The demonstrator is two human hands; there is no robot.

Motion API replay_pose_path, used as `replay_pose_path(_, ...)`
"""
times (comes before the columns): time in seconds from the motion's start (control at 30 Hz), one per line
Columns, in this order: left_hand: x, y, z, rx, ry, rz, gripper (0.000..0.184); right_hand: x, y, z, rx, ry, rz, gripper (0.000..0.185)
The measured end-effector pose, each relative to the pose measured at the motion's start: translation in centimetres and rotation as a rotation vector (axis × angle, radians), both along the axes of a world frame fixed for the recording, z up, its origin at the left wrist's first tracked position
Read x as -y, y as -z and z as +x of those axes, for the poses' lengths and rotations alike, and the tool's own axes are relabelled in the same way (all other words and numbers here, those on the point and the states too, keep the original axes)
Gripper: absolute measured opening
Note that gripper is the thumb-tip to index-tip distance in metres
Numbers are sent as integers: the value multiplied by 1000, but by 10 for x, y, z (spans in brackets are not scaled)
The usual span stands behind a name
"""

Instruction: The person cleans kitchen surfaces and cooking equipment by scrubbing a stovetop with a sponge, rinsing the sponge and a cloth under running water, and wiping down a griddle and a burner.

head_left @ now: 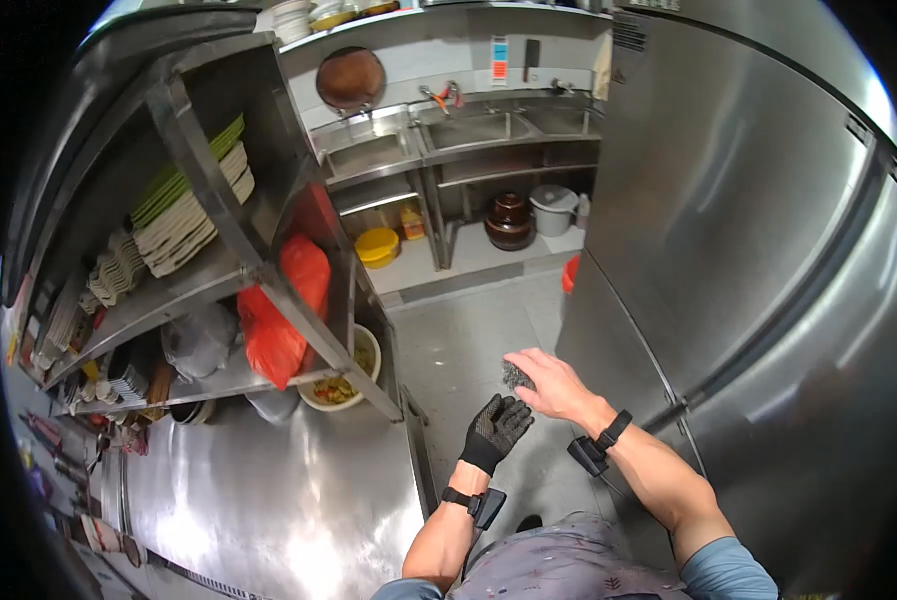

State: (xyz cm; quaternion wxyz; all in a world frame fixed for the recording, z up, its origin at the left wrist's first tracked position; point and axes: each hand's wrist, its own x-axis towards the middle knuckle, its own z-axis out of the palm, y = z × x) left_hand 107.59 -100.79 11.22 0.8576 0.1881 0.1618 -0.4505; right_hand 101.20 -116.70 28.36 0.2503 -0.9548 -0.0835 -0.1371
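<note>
My left hand (498, 432) wears a black dotted glove. Its palm faces up, its fingers are loosely spread, and nothing lies in it. Just above and to the right, my bare right hand (556, 385) closes on a small bunched grey speckled thing (516, 375); whether it is a wire scourer or a balled-up glove I cannot tell. The two hands are close together over the floor, with a small gap between them. A black strap with a small box sits on each wrist.
At my left a steel counter (268, 500) carries a shelf unit with stacked plates (193, 215), a red plastic bag (288, 310) and a white bucket (366, 350). Large steel refrigerator doors (708, 220) stand at my right. Sinks (473, 128) line the far wall, with a lidded pot (509, 222) below.
</note>
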Motion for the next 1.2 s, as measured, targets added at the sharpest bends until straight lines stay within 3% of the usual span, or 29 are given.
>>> replay_pose_path(0.1,28,-45,46,174,-14,-60,58,24,6,69,26,-116,61,58)
replay_pose_path(0.13,37,-40,70,185,-36,-57,58,28,9,92,31,-168,59,59)
replay_pose_path(0.2,59,-19,119,444,-153,-334,62,44,17,137,30,-215,42,63)
replay_pose_path(0.27,79,-7,164,1273,-197,380,50,64,19,182,18,-317,-44,66)
replay_pose_path(0.37,97,-12,239,806,-261,-263,49,93,27,259,0,-457,-15,75)
replay_pose_path(0.4,106,-11,268,824,-277,-258,49,107,27,290,39,-529,19,78)
replay_pose_path(0.47,113,-4,318,530,-405,-304,48,124,11,338,-51,-588,58,83)
replay_pose_path(0.57,112,-23,372,402,-490,-128,48,139,2,413,66,-650,-47,82)
replay_pose_path(0.67,111,-35,417,359,-533,1,47,138,-2,478,-32,-712,-67,81)
replay_pose_path(0.73,113,-32,453,343,-553,71,47,136,3,523,-169,-735,-127,78)
replay_pose_path(0.97,120,-13,630,324,-516,243,46,139,48,712,-114,-783,-113,70)
replay_pose_path(1.03,125,-21,684,322,-478,277,46,150,43,774,-73,-760,-65,63)
replay_pose_path(1.2,132,-50,805,328,-323,388,46,188,-10,901,-306,-747,73,59)
